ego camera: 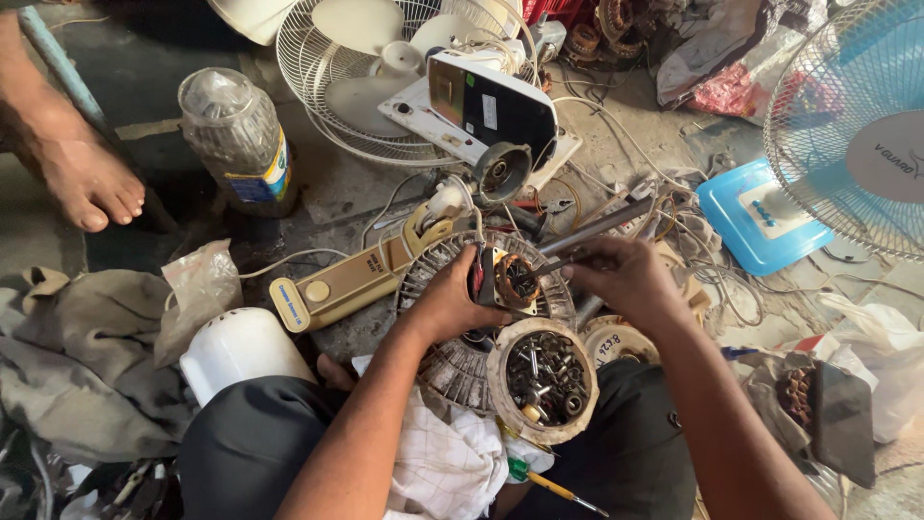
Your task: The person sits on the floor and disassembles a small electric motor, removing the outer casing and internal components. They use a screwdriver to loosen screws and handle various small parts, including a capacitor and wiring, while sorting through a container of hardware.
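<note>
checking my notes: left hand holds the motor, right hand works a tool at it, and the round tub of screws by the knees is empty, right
Not quite. In the head view the tub is full of screws and metal bits, not empty. The left hand does hold the motor, and the right hand works a tool at it.

A clear plastic bottle (236,135) stands at upper left on the floor, wrapped low down by a blue and yellow paper label (262,180). A small white rectangular sticker (489,112) sits on the black face of the white-edged fan housing at top centre. At far right, a round white badge (885,157) marks the hub of the blue fan.
</note>
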Demonstrator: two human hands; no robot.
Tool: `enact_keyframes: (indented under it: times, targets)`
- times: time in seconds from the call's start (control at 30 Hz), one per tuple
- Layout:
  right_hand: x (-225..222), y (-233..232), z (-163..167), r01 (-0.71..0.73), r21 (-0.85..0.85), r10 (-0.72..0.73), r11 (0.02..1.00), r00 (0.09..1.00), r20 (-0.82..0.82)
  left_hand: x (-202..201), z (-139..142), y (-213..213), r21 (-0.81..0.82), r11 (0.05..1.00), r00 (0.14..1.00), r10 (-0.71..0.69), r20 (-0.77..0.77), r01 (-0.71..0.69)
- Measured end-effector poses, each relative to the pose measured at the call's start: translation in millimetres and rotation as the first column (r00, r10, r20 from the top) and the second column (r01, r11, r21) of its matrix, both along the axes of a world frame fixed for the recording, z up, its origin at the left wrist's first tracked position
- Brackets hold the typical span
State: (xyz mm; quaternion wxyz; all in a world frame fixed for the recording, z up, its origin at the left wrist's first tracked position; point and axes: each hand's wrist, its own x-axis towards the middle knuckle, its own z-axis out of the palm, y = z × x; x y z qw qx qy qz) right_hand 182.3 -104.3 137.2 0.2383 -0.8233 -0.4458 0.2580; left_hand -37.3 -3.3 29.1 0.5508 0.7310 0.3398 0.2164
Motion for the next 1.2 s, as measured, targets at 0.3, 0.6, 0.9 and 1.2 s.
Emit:
enact_keyframes:
  times: [0.3,0.6,0.9,1.2]
  targets:
    - [1.2,-7.2,-13.9,-0.091,0.277,0.176,0.957,0.938,-0.299,3.0,-7.0,4.3,-0.011,1.0,1.0,-0.013,-0.006,0.013]
    - [4.5,0.7,27.6,-0.292,0.054,0.275,0.955,0.937,0.214,1.3,-8.4,2.0,-0.006,1.0,0.999,-0.013,0.033,0.013]
    - [6.8,16.5,41.5,-0.439,-0.07,0.44,0.896,0.852,0.283,1.0,-9.2,0.8,0.008,1.0,0.995,-0.014,0.099,0.013]
    - [-21.0,39.3,26.4,-0.721,-0.128,0.7,0.681,0.59,0.401,0.2,-12.5,1.5,0.012,0.999,0.986,-0.04,0.164,0.038]
